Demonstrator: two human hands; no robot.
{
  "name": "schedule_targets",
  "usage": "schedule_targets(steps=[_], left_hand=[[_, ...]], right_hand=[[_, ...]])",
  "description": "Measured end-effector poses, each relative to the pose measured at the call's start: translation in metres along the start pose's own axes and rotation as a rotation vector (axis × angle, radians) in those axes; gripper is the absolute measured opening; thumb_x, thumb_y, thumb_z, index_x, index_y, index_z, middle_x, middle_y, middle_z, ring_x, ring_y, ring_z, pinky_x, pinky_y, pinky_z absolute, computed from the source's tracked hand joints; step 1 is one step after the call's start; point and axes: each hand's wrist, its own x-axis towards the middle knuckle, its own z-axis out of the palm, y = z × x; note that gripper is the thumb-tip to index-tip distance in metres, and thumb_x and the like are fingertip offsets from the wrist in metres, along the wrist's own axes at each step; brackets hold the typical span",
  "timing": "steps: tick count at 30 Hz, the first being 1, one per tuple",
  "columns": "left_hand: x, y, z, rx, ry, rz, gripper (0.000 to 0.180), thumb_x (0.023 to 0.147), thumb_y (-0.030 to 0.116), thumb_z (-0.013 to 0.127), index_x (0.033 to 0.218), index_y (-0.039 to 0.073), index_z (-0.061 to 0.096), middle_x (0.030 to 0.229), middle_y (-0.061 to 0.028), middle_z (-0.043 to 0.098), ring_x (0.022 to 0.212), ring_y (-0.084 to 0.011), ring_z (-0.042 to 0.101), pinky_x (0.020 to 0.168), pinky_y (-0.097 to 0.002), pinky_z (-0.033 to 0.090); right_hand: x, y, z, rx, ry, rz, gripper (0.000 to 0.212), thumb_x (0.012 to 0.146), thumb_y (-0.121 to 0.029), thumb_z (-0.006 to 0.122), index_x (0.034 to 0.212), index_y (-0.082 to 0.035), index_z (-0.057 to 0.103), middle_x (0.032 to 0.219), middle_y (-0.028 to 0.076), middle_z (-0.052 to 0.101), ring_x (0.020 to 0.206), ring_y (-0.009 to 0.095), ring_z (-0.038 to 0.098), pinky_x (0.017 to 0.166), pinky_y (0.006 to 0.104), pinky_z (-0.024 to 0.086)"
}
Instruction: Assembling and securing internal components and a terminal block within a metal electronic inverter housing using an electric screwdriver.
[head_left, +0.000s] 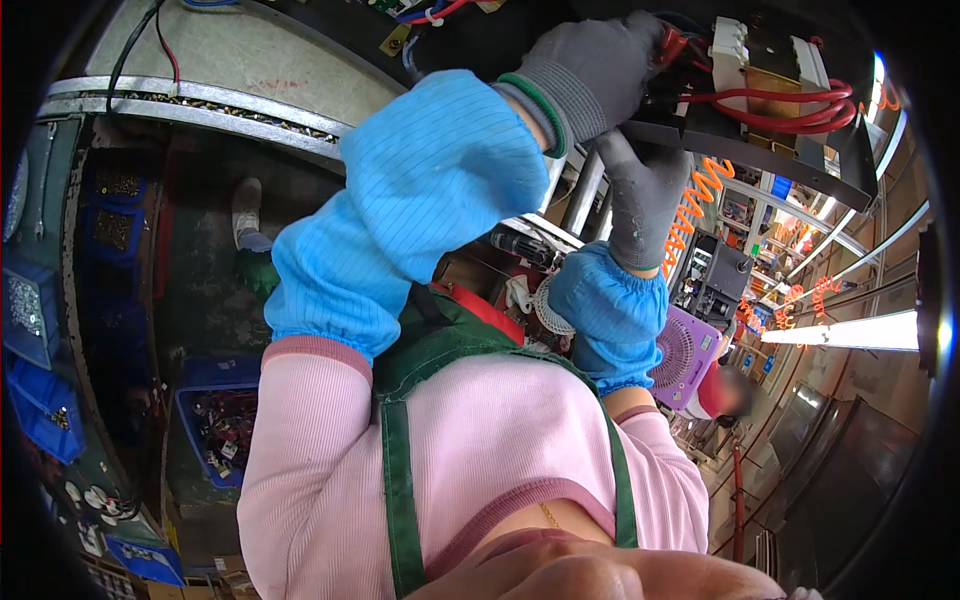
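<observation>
My left hand (600,75), in a grey glove with a green cuff, reaches over a black metal panel (780,160) at the top right. Its fingers are closed at a red cable end (672,45); their tips are partly hidden. Thick red cable (825,112) loops over the panel beside white terminal blocks (730,50). Below the panel's near edge is my right hand (645,195), also grey-gloved. The right thumb points up toward my left wrist, while the other fingers are mostly hidden at the panel.
A metal rail (220,112) edges the pale bench surface (265,50). Blue bins (30,310) of small parts stand at left. Orange coiled hoses (685,215), a power screwdriver (525,245) and a purple fan (685,355) are at right. Another person (715,390) sits farther off.
</observation>
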Motion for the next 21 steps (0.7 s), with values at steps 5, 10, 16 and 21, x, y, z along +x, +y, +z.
schedule_targets(steps=[5, 10, 16, 21], left_hand=[[-0.013, -0.017, 0.0, -0.118, -0.07, -0.037, 0.029, 0.084, 0.022, 0.058, 0.109, 0.008, 0.054, 0.085, -0.0179, 0.067, 0.08, -0.0339, 0.067, 0.073, -0.0427, 0.055], [-0.026, -0.016, -0.009, -0.342, 0.132, -0.148, 0.023, 0.089, 0.026, 0.053, 0.102, 0.007, 0.057, 0.089, -0.0225, 0.064, 0.086, -0.0403, 0.063, 0.077, -0.0458, 0.051], [-0.036, -0.006, 0.005, -0.591, 0.349, -0.211, 0.021, 0.092, 0.021, 0.054, 0.1, 0.002, 0.058, 0.084, -0.0147, 0.063, 0.075, -0.0206, 0.06, 0.069, -0.0326, 0.047], [-0.046, 0.003, -0.001, -0.771, 0.4, -0.272, 0.02, 0.093, 0.021, 0.053, 0.101, 0.004, 0.058, 0.083, -0.0062, 0.06, 0.074, -0.0133, 0.054, 0.069, -0.0289, 0.046]], right_hand=[[-0.001, -0.003, 0.0, 0.127, -0.016, 0.009, 0.029, 0.073, -0.007, 0.075, 0.096, 0.0, 0.06, 0.087, 0.006, 0.064, 0.075, 0.012, 0.059, 0.068, 0.0251, 0.047], [0.0, 0.007, -0.016, 0.503, -0.019, 0.256, 0.035, 0.071, -0.002, 0.07, 0.103, 0.0, 0.059, 0.09, 0.004, 0.062, 0.078, 0.013, 0.057, 0.073, 0.0253, 0.046], [0.001, 0.018, 0.012, 0.405, -0.003, 0.059, 0.041, 0.068, -0.006, 0.074, 0.105, 0.002, 0.058, 0.09, 0.003, 0.062, 0.08, 0.011, 0.057, 0.071, 0.0247, 0.046], [-0.003, 0.016, 0.028, 0.248, 0.187, -0.027, 0.035, 0.07, -0.007, 0.074, 0.101, 0.001, 0.059, 0.089, 0.004, 0.063, 0.077, 0.01, 0.059, 0.069, 0.0233, 0.047]])
